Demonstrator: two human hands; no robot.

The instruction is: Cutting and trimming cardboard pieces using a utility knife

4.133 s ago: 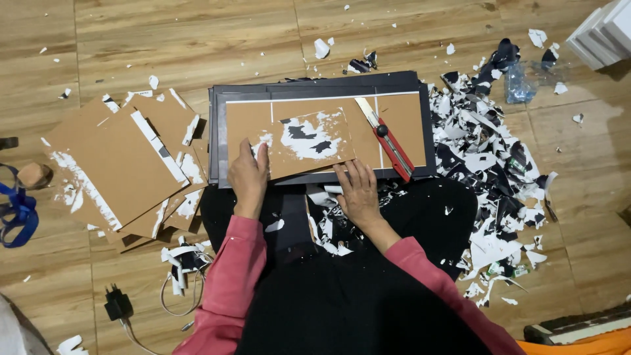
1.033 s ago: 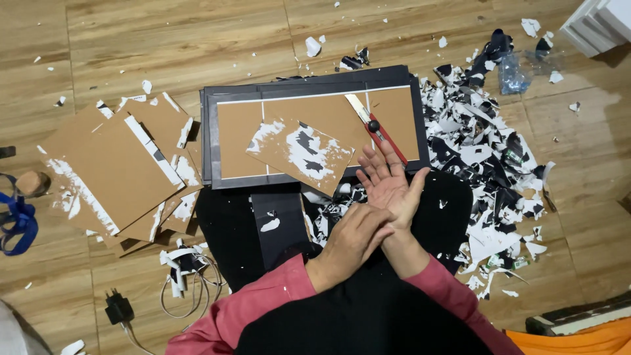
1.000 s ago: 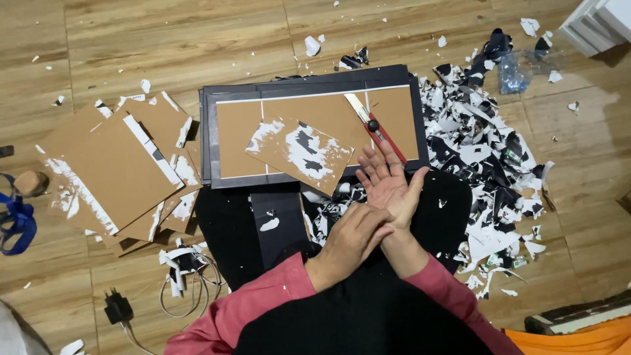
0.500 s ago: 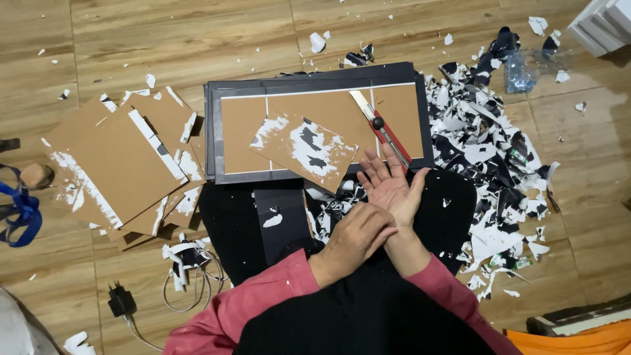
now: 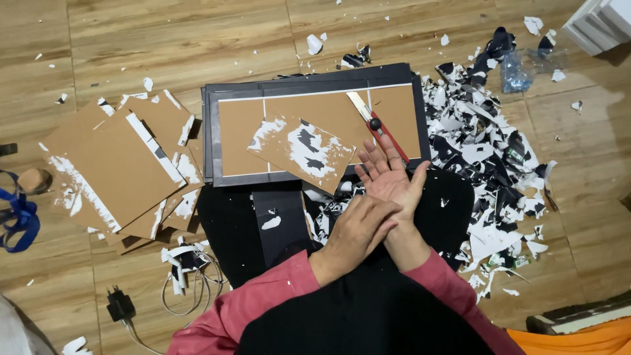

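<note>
My right hand [image 5: 389, 176] lies palm up with fingers spread, just in front of the dark frame's [image 5: 211, 141] near edge. My left hand [image 5: 358, 230] rests across its wrist and the heel of the palm, fingers curled lightly. Neither hand holds anything. A red utility knife [image 5: 384, 133] lies on the brown board [image 5: 328, 108] inside the frame, its tip close to my right fingertips. A loose brown piece [image 5: 299, 150] with white and black paper remnants sits on the board, tilted.
Stacked brown cardboard sheets [image 5: 108, 171] lie at the left. A heap of black and white paper scraps [image 5: 490, 158] spreads at the right. A charger with cable [image 5: 121, 306], a blue strap [image 5: 20, 220] and a clear plastic bag [image 5: 516, 69] lie on the wooden floor.
Four seconds ago both hands pressed on the board. They have drawn back toward my lap, the right palm turned up and the left laid on it. Little has moved in the last second.
</note>
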